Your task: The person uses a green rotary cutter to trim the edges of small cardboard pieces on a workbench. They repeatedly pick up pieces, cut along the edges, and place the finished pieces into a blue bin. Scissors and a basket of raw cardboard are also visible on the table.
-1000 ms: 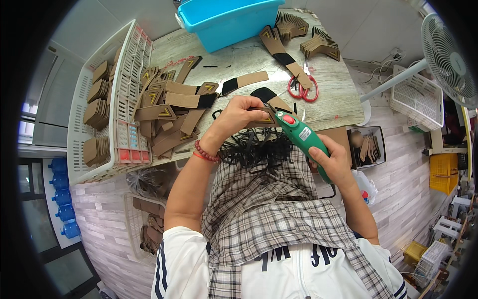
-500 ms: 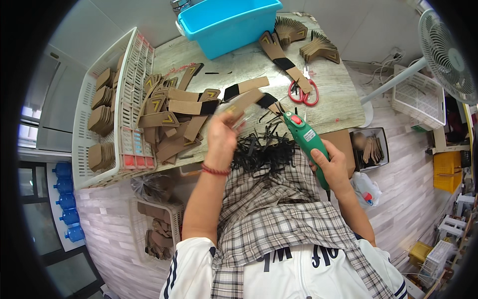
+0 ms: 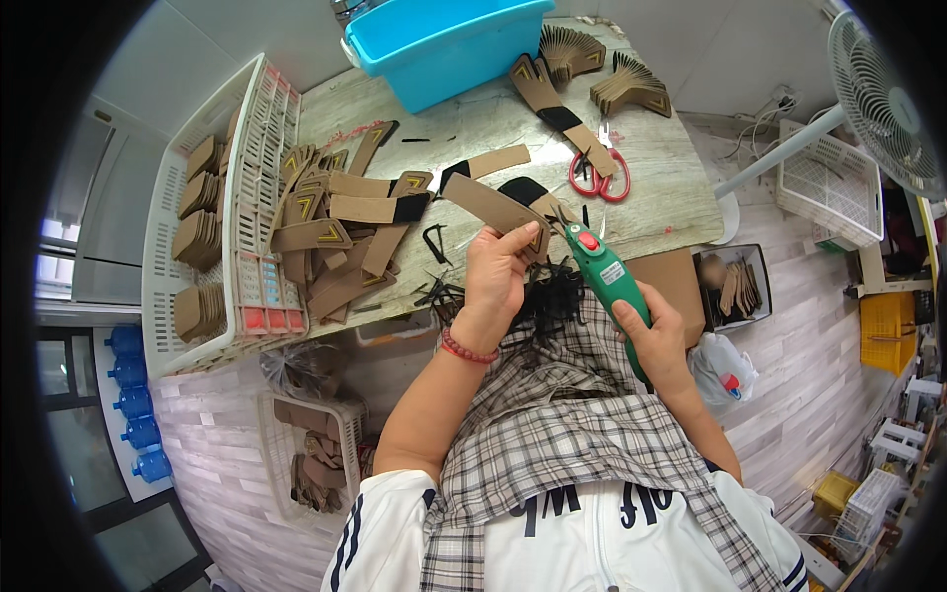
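My left hand (image 3: 498,271) pinches a brown fabric strip (image 3: 483,204) near its yellow-marked end, and the strip slants up to the left above the table. In my right hand (image 3: 656,333) is a green handheld electric cutter (image 3: 604,271) with a red button, its blade tip close to the right end of that strip. Whether the tip touches it, I cannot tell. Behind the strip lies another brown piece with a black section (image 3: 523,189). Thin black offcuts (image 3: 554,301) lie on my lap and at the table's front edge, partly hidden by my left hand.
Brown strips (image 3: 340,237) are heaped on the left of the table (image 3: 656,212), beside a white crate (image 3: 235,247) holding stacked pieces. A blue tub (image 3: 454,64) stands at the back. Red-handled scissors (image 3: 619,183) lie on the right. A fan (image 3: 888,104) stands beyond.
My left hand has moved right with the brown strip, bringing its end close to the cutter tip. Some black offcuts now show near the table edge. The cutter has barely moved.
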The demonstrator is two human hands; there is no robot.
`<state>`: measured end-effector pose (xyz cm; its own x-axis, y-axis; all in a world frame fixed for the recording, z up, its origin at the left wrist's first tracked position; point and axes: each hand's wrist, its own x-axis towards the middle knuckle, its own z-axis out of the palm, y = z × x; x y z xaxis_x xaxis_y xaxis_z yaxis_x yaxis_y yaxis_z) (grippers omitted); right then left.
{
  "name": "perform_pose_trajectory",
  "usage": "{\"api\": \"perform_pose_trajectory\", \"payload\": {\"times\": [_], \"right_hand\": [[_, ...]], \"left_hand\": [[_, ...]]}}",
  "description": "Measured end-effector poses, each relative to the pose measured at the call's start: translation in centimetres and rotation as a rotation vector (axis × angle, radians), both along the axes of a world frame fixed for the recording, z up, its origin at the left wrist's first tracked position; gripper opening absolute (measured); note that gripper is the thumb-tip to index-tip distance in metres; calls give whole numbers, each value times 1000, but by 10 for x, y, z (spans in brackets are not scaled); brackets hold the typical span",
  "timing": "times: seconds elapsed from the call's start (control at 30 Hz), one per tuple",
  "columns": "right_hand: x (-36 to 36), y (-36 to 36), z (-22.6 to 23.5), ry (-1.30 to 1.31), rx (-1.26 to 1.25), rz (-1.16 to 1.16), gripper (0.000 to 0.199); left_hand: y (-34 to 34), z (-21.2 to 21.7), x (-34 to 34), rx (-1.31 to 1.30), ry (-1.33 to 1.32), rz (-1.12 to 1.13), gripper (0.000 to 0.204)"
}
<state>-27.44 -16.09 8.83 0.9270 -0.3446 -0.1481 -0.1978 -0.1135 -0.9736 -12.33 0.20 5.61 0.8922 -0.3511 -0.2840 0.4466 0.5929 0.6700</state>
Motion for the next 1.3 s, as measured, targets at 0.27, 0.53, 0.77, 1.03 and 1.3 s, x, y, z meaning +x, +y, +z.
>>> {"api": "perform_pose_trajectory", "payload": {"times": [0.27, 0.53, 0.77, 1.03, 1.3], "right_hand": [[0, -1, 4, 41, -13, 53, 38], [1, -2, 2, 8, -37, 73, 41], [3, -3, 6, 24, -49, 95, 40], [11, -5, 1, -15, 63, 30, 36], [1, -16, -6, 10, 68, -55, 36]], "left_hand": [[1, 0, 7, 168, -198, 102, 17], [-1, 2, 7, 191, -225, 77, 18], [0, -1, 5, 213, -199, -13, 17], [13, -11, 22, 204, -259, 215, 14], [-4, -32, 34, 522, 37, 117, 42]]}}
